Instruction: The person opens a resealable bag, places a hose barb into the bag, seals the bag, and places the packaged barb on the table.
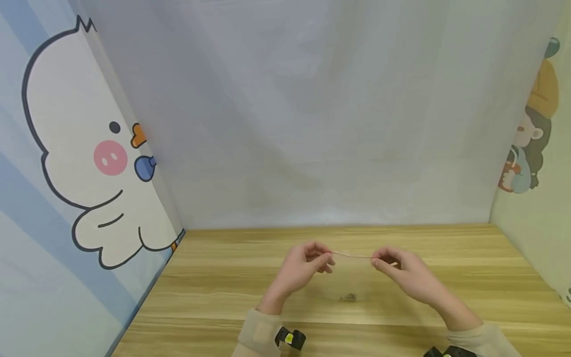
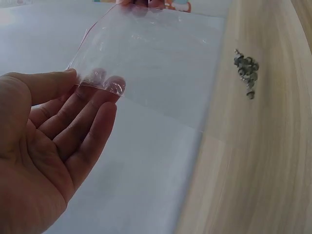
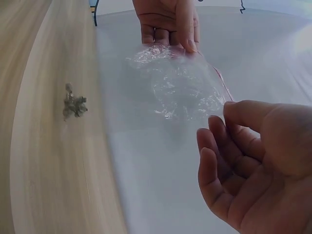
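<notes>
A clear plastic zip bag with a red line along its top edge hangs between my two hands over the wooden table. My left hand pinches one top corner between thumb and fingers. At the opposite corner, my right hand holds the red edge with thumb and forefinger. The edge is stretched nearly straight between them. Low in the bag lies a small cluster of metal hardware, looking like little nuts or screws; the right wrist view also shows these metal pieces. Glare and wrinkles mark the film.
The wood-grain table spreads under both hands. A pale grey curtain stands along its back edge. Cartoon-printed panels flank it, with a white duck on the left and a figure in an orange hat on the right.
</notes>
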Tool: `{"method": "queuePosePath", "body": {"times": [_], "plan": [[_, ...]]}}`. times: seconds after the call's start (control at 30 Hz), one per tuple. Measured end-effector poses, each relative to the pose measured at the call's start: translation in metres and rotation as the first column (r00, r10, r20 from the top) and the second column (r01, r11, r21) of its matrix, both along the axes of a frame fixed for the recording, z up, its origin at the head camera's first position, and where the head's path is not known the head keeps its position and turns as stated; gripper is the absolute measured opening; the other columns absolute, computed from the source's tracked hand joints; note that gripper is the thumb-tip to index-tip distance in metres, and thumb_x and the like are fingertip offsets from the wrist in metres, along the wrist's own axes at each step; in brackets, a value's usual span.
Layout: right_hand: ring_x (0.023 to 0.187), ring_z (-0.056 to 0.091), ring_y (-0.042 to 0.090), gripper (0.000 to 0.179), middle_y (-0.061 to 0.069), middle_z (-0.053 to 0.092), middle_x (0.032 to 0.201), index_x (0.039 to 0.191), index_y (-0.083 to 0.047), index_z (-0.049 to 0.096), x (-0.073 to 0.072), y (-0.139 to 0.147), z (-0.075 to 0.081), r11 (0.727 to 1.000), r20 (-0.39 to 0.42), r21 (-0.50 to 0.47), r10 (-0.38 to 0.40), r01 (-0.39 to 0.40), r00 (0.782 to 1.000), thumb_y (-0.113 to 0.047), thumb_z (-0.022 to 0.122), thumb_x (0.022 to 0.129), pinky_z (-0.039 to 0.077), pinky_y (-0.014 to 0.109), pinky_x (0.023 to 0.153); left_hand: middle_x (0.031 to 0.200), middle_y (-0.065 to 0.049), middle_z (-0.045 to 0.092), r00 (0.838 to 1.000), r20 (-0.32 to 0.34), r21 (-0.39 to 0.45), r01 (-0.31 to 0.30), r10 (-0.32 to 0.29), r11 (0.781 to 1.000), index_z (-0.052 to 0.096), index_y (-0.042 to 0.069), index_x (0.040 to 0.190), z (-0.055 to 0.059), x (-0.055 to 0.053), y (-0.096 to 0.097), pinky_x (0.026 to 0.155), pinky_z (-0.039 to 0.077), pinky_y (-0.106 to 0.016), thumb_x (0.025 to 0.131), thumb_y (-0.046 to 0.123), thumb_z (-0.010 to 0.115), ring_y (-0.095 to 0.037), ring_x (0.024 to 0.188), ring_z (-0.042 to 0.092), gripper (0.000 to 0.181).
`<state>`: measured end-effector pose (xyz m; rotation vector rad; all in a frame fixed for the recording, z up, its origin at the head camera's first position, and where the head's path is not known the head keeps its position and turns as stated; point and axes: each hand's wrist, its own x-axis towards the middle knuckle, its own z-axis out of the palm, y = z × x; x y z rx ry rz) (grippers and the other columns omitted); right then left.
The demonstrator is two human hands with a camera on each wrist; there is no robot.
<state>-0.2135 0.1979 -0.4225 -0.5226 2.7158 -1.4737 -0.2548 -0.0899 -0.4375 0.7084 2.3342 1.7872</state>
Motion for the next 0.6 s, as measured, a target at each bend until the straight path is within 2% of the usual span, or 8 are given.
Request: {"method": "queuePosePath", "body": {"times": [0.1, 0.17, 0.2, 0.33, 0.43, 0.53, 0.6], "plan": [[0.100, 0.067, 0.017, 0.019, 0.000, 0.071, 0.109, 0.117, -0.011, 0.069, 0.003, -0.002, 0.003, 1.000, -0.066, -0.007, -0.017, 0.016, 0.998, -0.027, 0.062, 0.111, 0.057, 0.031, 0.080, 0.100, -0.002, 0.078, 0.999, -0.039, -0.005, -0.005, 0.005, 1.000, 0.074, 0.009, 0.112, 0.004, 0.002, -0.001, 0.084, 0.062, -0.040, 0.108, 0.018, 0.066, -0.026, 0.089, 0.077, 0.013], [0.099, 0.066, 0.014, 0.017, -0.001, 0.071, 0.108, 0.116, -0.011, 0.070, 0.004, -0.003, 0.003, 1.000, -0.117, -0.008, -0.029, 0.029, 0.993, -0.025, 0.062, 0.111, 0.057, 0.030, 0.081, 0.101, -0.003, 0.077, 0.998, -0.065, -0.006, -0.013, 0.013, 1.000, 0.075, 0.010, 0.112, 0.006, 0.003, -0.002, 0.083, 0.061, -0.038, 0.108, 0.019, 0.067, -0.028, 0.091, 0.076, 0.013], [0.099, 0.066, 0.014, 0.016, -0.001, 0.071, 0.108, 0.116, -0.010, 0.070, 0.005, -0.004, 0.004, 0.999, -0.143, -0.009, -0.036, 0.035, 0.989, -0.023, 0.062, 0.111, 0.058, 0.030, 0.081, 0.101, -0.003, 0.077, 0.997, -0.078, -0.005, -0.018, 0.018, 1.000, 0.075, 0.010, 0.112, 0.007, 0.004, -0.002, 0.082, 0.061, -0.037, 0.108, 0.019, 0.067, -0.028, 0.091, 0.076, 0.013], [0.096, 0.067, 0.015, 0.016, -0.001, 0.071, 0.106, 0.117, -0.007, 0.070, 0.008, -0.007, 0.005, 0.998, -0.224, -0.017, -0.065, 0.062, 0.973, -0.019, 0.061, 0.111, 0.058, 0.030, 0.081, 0.102, -0.010, 0.077, 0.993, -0.119, 0.021, -0.023, 0.025, 1.000, 0.076, 0.009, 0.112, 0.012, 0.006, -0.002, 0.084, 0.061, -0.048, 0.107, 0.018, 0.068, -0.027, 0.090, 0.076, 0.013], [0.094, 0.067, 0.015, 0.016, -0.001, 0.070, 0.105, 0.117, -0.006, 0.070, 0.010, -0.010, 0.006, 0.996, -0.262, -0.025, -0.089, 0.085, 0.961, -0.018, 0.061, 0.111, 0.058, 0.031, 0.081, 0.101, -0.012, 0.077, 0.988, -0.153, 0.036, -0.021, 0.027, 0.999, 0.075, 0.008, 0.111, 0.015, 0.008, -0.002, 0.082, 0.061, -0.043, 0.107, 0.017, 0.069, -0.025, 0.089, 0.076, 0.012], [0.092, 0.067, 0.013, 0.012, -0.003, 0.070, 0.103, 0.114, -0.007, 0.070, 0.011, -0.013, 0.006, 0.994, -0.306, -0.033, -0.107, 0.101, 0.946, -0.015, 0.062, 0.110, 0.058, 0.033, 0.082, 0.097, -0.006, 0.077, 0.980, -0.195, 0.029, -0.037, 0.042, 0.999, 0.076, 0.009, 0.109, 0.019, 0.010, -0.002, 0.075, 0.059, -0.031, 0.106, 0.017, 0.069, -0.021, 0.086, 0.075, 0.011], [0.092, 0.066, 0.011, 0.009, -0.004, 0.070, 0.102, 0.112, -0.009, 0.070, 0.012, -0.015, 0.005, 0.994, -0.333, -0.040, -0.112, 0.105, 0.936, -0.013, 0.063, 0.109, 0.058, 0.033, 0.082, 0.094, -0.002, 0.077, 0.974, -0.222, 0.016, -0.051, 0.053, 0.999, 0.076, 0.010, 0.108, 0.020, 0.012, -0.002, 0.072, 0.057, -0.027, 0.107, 0.019, 0.069, -0.018, 0.085, 0.074, 0.011]]}}
